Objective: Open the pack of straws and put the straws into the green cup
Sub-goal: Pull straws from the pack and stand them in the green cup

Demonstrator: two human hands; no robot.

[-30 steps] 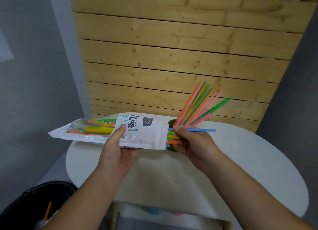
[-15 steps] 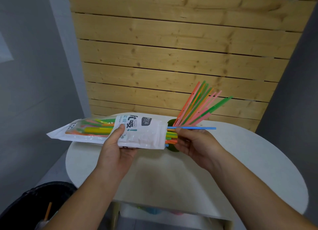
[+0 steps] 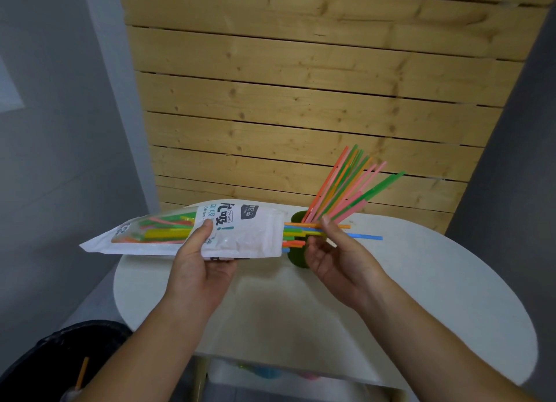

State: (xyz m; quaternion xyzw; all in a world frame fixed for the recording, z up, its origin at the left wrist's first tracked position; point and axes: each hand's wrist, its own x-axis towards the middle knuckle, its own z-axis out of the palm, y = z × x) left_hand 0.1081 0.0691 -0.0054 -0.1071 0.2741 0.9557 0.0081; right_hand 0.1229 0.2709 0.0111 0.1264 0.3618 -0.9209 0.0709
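Mid-transfer: your left hand (image 3: pixel 200 269) grips the white plastic straw pack (image 3: pixel 192 231); right hand (image 3: pixel 337 254) pinches an orange straw (image 3: pixel 316 225). Next, pull it free, tip into the green cup (image 3: pixel 296 255) behind.

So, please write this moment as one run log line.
left hand: holds pack | right hand: pinching orange straw at pack mouth | cup: holds several straws
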